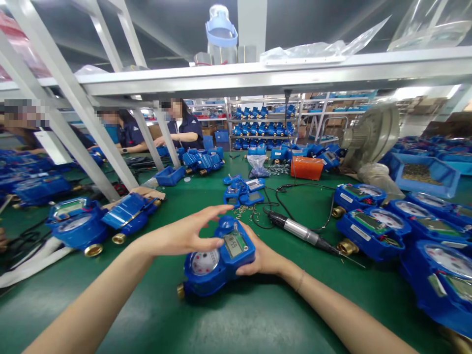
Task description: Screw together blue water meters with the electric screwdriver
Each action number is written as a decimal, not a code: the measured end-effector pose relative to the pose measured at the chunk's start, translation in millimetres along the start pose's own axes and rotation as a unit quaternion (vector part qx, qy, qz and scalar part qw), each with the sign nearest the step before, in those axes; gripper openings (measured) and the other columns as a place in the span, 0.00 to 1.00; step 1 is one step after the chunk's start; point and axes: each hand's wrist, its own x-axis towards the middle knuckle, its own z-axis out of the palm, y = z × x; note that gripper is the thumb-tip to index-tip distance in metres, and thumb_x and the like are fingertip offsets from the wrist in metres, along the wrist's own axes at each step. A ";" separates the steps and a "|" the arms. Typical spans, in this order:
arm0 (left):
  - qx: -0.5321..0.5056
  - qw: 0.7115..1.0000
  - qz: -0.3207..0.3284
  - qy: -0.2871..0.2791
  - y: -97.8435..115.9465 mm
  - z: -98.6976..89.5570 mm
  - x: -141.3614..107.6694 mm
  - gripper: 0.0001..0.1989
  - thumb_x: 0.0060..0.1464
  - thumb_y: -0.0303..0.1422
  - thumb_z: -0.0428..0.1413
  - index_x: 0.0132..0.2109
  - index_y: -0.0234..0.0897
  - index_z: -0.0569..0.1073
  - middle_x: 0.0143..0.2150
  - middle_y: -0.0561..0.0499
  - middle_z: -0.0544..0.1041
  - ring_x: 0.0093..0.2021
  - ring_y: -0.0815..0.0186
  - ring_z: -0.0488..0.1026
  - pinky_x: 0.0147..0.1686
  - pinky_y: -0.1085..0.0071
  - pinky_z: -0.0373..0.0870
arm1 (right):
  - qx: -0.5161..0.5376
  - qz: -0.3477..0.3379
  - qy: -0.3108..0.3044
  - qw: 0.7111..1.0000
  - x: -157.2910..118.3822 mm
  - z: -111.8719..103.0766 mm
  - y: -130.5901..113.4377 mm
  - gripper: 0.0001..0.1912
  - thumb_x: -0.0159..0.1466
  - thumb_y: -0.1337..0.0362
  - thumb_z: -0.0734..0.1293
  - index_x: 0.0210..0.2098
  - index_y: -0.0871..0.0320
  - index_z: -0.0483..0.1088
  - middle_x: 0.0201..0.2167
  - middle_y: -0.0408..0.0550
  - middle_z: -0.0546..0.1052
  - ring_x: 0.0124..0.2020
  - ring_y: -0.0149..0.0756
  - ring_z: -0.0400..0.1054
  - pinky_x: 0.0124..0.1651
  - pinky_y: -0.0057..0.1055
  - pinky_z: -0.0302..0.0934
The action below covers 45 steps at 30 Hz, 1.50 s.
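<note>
A blue water meter (210,285) with a round dial, a small display and a brass end rests on the green bench in front of me. Around its right side, by the display, my right hand (261,255) is closed with the thumb on the near edge. My left hand (191,231) hovers over the meter's upper left, fingers stretched out and spread, the thumb close to the display. Whether that thumb touches it I cannot tell. Just beyond lie several blue meter covers (239,189) and loose brass screws (243,211).
An electric screwdriver (298,231) with a cable lies to the right. Several more meters (372,228) crowd the right side, others (79,223) the left. Behind are an orange box (307,168), a fan (374,132) and a screw bin (424,174). Co-workers (182,125) sit at far left.
</note>
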 end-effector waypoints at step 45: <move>0.288 0.955 0.063 -0.035 48.2 34.1 38.1 0.28 0.45 0.52 0.60 0.51 0.45 0.68 0.53 0.45 0.62 0.49 0.50 0.61 0.43 0.52 0.67 | -0.114 0.013 0.096 0.989 -14.6 13.8 -3.9 0.47 0.45 0.53 0.72 0.62 0.58 0.55 0.62 0.59 0.58 0.62 0.63 0.56 0.62 0.54 0.55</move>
